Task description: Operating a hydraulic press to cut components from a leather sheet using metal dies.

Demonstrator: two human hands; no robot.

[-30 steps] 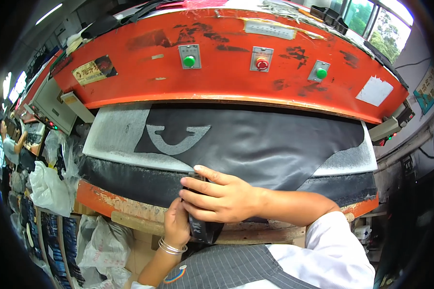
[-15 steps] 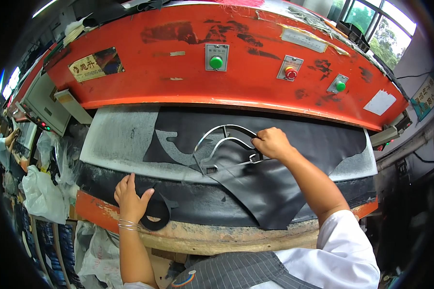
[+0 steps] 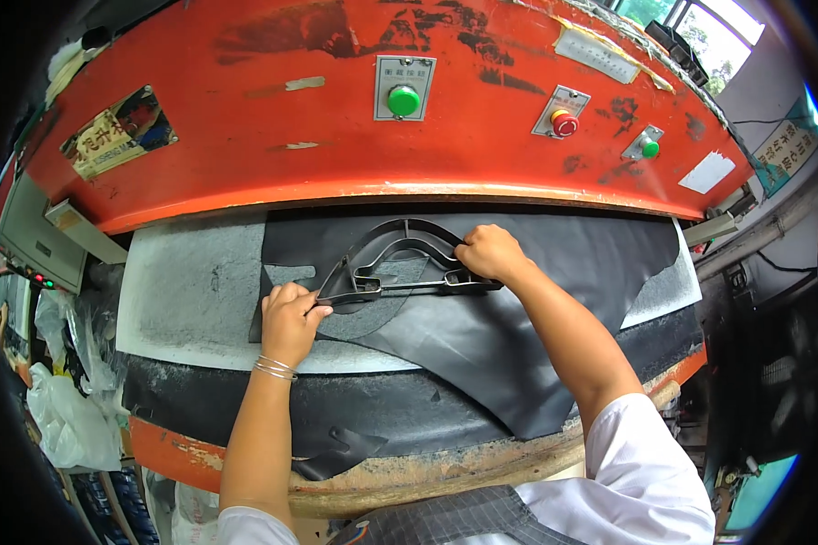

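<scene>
A curved metal cutting die (image 3: pixel 407 238) lies over the black leather-like sheet (image 3: pixel 600 245), with its left part above a cut-out where the grey board shows through. My right hand (image 3: pixel 491 252) is closed around the die's right end. At the opposite end, my left hand (image 3: pixel 289 318) grips the pointed tip between thumb and fingers. Beneath the sheet is the worn grey-white cutting board (image 3: pixel 186 291). A small black cut piece (image 3: pixel 344 450) rests at the front edge, near my left forearm.
Directly behind the die, the press's red beam (image 3: pixel 273 173) spans the board. It carries a green button (image 3: pixel 403 101), a red stop button (image 3: pixel 564 123) and a smaller green button (image 3: pixel 650 148). Plastic bags (image 3: pixel 73 418) hang at left. A wooden rail (image 3: pixel 427 477) runs along the front.
My left hand has moved up and right from the front edge, where it was spread by a curved black piece, onto the die's left end. The die has tilted down flatter and shifted left.
</scene>
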